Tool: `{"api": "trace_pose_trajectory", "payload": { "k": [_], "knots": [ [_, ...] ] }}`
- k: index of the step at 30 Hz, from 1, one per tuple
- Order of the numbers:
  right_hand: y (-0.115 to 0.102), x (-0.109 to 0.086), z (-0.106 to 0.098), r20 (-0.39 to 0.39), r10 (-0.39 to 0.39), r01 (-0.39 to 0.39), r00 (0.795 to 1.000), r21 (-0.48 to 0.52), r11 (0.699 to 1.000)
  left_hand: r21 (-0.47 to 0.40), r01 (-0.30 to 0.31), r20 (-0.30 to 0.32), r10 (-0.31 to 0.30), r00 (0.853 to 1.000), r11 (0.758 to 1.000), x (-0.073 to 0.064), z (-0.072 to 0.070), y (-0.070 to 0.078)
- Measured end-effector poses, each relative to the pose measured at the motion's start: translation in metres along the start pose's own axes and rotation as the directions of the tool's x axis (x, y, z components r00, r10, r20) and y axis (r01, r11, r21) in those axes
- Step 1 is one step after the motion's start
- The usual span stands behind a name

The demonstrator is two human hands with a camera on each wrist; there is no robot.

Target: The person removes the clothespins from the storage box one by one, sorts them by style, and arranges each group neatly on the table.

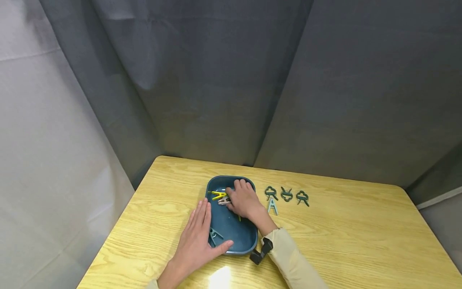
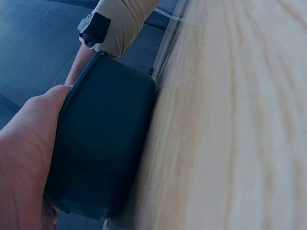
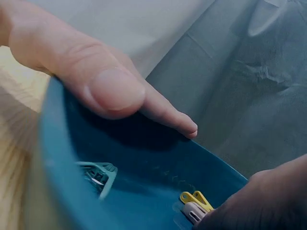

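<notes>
A dark blue plastic basin (image 1: 234, 237) stands on the table. My left hand (image 1: 196, 237) rests on its left rim, fingers straight and thumb spread over the near edge. Down inside the basin is my right hand (image 1: 245, 198), its fingertips by a yellow clothespin (image 1: 218, 195) and a pale pinkish-white clothespin (image 1: 224, 200). A small yellow piece (image 1: 239, 218) shows beneath that hand. The palm side is hidden, so I cannot tell whether it grips anything. Near the left hand, a teal clothespin (image 3: 101, 177) lies against the basin's wall.
To the right of the basin, three dark green clips (image 1: 286, 195) lie in a row on the wooden table (image 1: 353, 224). A light blue clothespin (image 1: 272, 206) lies just in front of the leftmost one. Grey curtains (image 1: 216, 80) hang behind the table and along its left side.
</notes>
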State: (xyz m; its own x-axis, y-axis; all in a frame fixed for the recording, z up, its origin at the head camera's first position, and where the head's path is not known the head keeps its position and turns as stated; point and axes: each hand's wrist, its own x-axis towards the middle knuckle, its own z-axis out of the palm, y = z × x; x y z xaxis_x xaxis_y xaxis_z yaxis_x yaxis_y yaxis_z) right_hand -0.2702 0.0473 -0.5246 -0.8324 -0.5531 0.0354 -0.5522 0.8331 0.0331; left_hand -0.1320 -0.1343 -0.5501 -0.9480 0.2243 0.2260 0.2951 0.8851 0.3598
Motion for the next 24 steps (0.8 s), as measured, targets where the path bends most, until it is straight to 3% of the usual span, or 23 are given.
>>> {"api": "trace_pose_trajectory", "payload": {
  "k": [10,13,16,20,24],
  "knots": [
    [-0.008,-0.026,-0.001,-0.059,-0.089,0.092,0.994,0.051,0.994,0.018,-0.008,-0.011,0.008,1.0,1.0,0.0,0.0,0.0],
    [-0.011,-0.038,-0.003,-0.09,-0.048,0.05,0.995,0.016,0.999,0.016,-0.011,-0.013,0.012,1.0,1.0,0.0,0.001,0.001],
    [-0.015,-0.05,-0.006,-0.115,0.046,-0.051,0.992,-0.042,0.998,0.019,-0.012,-0.011,0.013,1.0,1.0,0.0,0.001,0.001],
    [-0.018,-0.059,-0.008,-0.063,0.14,-0.145,0.988,-0.096,0.985,0.023,-0.014,-0.018,0.015,1.0,1.0,0.0,0.001,0.001],
    [-0.02,-0.063,-0.008,0.0,0.138,-0.137,0.99,-0.087,0.987,0.019,-0.018,-0.024,0.018,1.0,1.0,0.0,0.001,0.001]
  ]
}}
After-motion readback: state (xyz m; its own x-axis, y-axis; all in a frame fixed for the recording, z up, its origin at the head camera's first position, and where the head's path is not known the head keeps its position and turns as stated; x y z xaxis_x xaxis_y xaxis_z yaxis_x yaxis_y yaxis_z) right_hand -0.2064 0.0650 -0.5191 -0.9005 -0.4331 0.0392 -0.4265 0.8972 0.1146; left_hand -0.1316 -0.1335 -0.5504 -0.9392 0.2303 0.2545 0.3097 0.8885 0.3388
